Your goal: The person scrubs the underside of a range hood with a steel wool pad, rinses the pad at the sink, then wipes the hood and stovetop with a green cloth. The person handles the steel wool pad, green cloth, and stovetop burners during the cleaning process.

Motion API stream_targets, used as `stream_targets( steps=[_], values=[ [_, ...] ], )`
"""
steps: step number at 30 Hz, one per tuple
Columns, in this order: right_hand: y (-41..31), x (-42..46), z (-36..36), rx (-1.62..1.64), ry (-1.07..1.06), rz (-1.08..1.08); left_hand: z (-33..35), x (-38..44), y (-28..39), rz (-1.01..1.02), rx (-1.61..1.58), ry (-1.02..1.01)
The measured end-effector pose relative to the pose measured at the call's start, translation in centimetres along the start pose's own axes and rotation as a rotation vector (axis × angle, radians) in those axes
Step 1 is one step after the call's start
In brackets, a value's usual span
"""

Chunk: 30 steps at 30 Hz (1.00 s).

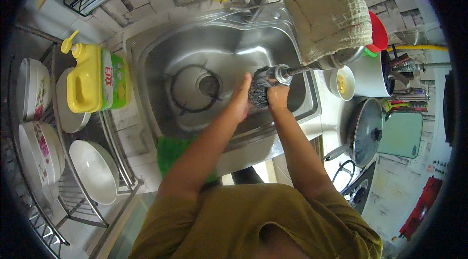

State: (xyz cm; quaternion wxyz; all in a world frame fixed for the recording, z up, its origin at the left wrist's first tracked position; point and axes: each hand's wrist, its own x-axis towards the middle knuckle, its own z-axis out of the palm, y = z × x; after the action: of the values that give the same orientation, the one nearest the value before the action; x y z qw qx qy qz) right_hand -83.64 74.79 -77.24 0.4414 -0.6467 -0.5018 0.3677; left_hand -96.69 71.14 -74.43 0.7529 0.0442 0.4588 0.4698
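A dark grey, rough scouring pad, apparently steel wool, is between my two hands over the right half of the stainless steel sink. My left hand presses on its left side, thumb up and fingers partly hidden. Against its right side my right hand is curled, partly covered by the chrome faucet head just above. Whether water is running is unclear. A black metal ring stand lies on the sink floor around the drain.
Left of the sink stand a yellow detergent jug and a dish rack with bowls. A green cloth drapes over the front edge. To the right are a small bowl and a lidded pan. A beige cloth hangs above the faucet.
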Motion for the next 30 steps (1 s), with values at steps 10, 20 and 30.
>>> stream_targets(
  steps=[10, 20, 30],
  values=[
    [-3.2, -2.1, 0.9, 0.514, -0.087, 0.41, 0.9, -0.6, 2.0, 0.694, 0.834, 0.267],
    [6.5, -2.0, 2.6, 0.619, -0.155, 0.181, 1.6, 0.5, 0.6, 0.963, 1.003, 0.207],
    [-1.5, 0.1, -0.4, -0.93, -0.605, -0.043, 2.5, 0.6, -2.2, 1.111, 1.03, 0.171]
  ],
)
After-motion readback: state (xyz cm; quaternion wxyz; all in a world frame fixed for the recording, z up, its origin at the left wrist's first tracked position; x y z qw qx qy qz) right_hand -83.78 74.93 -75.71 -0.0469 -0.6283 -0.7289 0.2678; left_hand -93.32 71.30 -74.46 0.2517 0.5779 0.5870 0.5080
